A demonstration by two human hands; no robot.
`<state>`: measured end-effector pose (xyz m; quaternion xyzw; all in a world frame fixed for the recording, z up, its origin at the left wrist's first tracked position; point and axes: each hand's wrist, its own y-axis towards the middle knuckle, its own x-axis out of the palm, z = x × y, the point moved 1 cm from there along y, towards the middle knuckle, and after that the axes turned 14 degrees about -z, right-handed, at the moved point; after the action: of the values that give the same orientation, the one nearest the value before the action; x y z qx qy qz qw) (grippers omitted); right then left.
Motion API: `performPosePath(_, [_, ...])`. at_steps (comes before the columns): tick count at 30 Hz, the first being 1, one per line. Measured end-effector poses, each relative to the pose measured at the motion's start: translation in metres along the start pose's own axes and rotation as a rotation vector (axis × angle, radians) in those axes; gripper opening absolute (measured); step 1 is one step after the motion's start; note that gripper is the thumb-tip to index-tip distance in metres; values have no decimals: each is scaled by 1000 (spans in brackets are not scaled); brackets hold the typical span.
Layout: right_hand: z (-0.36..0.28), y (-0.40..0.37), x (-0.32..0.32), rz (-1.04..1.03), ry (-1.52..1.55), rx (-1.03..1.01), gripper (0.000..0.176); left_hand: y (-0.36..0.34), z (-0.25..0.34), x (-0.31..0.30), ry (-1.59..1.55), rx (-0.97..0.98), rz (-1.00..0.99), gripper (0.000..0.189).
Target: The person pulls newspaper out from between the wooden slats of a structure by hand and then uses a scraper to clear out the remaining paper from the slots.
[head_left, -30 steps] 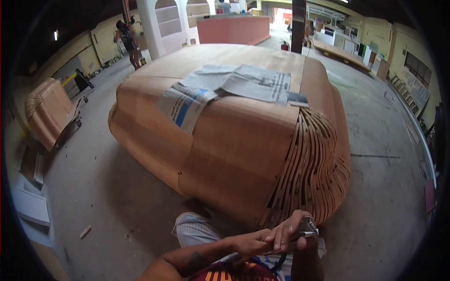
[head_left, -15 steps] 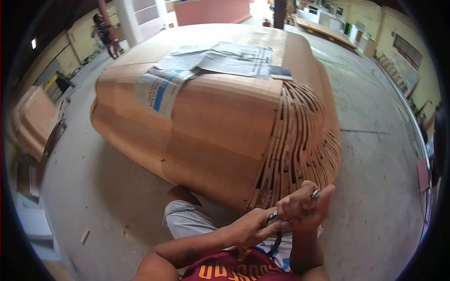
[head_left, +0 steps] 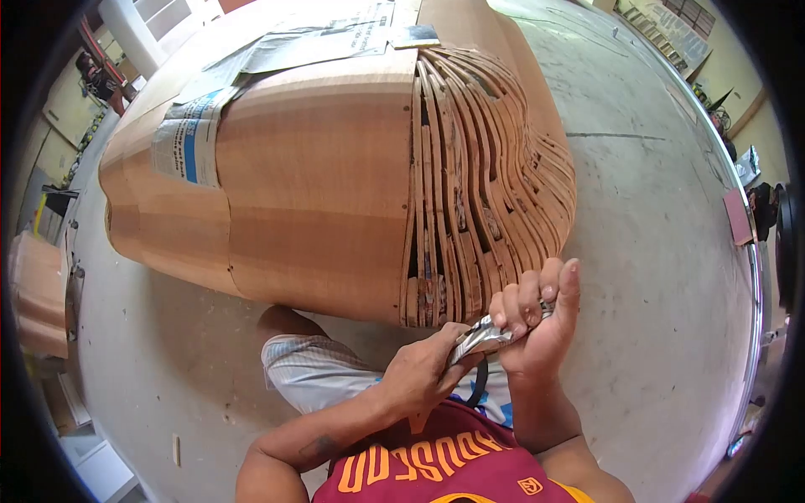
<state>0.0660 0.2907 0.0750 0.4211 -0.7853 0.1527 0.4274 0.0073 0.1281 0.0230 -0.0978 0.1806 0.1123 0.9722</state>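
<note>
A crumpled, silvery packet [head_left: 485,339] is stretched between my two hands, just above my lap. My left hand [head_left: 422,367] pinches its lower left end. The other end sits under the curled fingers of my right hand [head_left: 537,323], palm turned up and thumb raised; part of the packet is hidden there. Past my hands stands a large, rounded brown form [head_left: 323,184] of smooth panels. Its near right end shows a stack of thin, wavy layers [head_left: 470,193] with dark gaps. I cannot make out what the packet contains.
Newspaper sheets [head_left: 189,138] drape over the form's top, beside a small dark flat block [head_left: 415,37]. Another curved brown piece [head_left: 42,293] lies at the left. A wood scrap [head_left: 176,450] rests on the concrete floor. One person [head_left: 101,82] is far back left.
The view has tilted down and shifted right. My hands have moved slightly apart, and more of the silvery packet shows between them.
</note>
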Motion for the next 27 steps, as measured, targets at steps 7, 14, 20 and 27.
performPosePath(7, [-13,-4,-40,-621,31,119,50,-3,13,-10,-647,-67,-457,32])
performPosePath(14, [-35,-13,-39,-812,180,159,53,19,15,0,-727,-57,-709,39])
performPosePath(20, [1,3,-55,23,82,122,53,30,-4,18,273,-24,-48,34])
performPosePath(27, [7,6,-60,26,-214,68,39,22,-9,-14,122,-216,-143,31])
